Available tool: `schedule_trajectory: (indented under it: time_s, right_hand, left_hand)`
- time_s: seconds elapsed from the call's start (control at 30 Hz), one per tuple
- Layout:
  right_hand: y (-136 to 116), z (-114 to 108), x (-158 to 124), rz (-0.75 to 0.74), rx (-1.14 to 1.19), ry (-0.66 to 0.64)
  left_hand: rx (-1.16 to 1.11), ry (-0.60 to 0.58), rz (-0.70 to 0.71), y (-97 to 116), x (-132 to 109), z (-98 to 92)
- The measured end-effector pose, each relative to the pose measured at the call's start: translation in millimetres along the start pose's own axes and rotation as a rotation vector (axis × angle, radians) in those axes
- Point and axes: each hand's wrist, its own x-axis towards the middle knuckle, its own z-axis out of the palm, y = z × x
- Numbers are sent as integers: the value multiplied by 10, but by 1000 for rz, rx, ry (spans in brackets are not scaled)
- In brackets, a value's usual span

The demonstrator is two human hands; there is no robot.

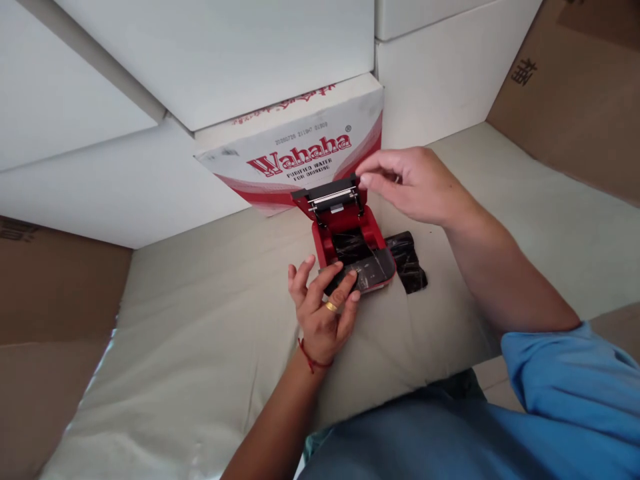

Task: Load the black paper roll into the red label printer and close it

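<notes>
A small red device [345, 243] with its lid [333, 198] flipped up stands on a pale padded surface [200, 333]. Inside it lies crinkled black plastic film [407, 263] that spills out to the right. My left hand [323, 310], with a gold ring and a red wrist thread, rests its fingers on the device's front edge, steadying it; the fingers are partly spread. My right hand [410, 183] hovers at the lid's top right corner, fingertips pinched together and touching the lid.
A white and red "Wahaha" carton [295, 143] stands just behind the device. White boxes [150, 80] are stacked at the back. Brown cardboard [575, 93] stands at the right and brown cardboard [45, 300] at the left. My blue sleeve [570, 387] fills the lower right.
</notes>
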Motion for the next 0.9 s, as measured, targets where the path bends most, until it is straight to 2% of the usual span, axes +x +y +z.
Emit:
schedule_trajectory:
  time_s: [0.17,0.23,0.33,0.43,0.67,0.9]
  right_hand:
    - [117,207,55,70,-146,261]
    - [157,231,82,54,-191,314]
    - [215,244,69,-6,-133,210]
    - [228,255,-67,-16,-4,96]
    - [165,252,-487,-90,61,110]
    - [185,348,-573,-96,34,148]
  left_hand:
    - [0,26,3,18,-27,43]
    - [-26,16,-17,25,-27,48]
    - [-32,12,-48,49,-37,52]
    - [18,54,-84,76,-64,52]
    - [112,93,-27,116,-50,24]
    - [196,134,-91,140,11,20]
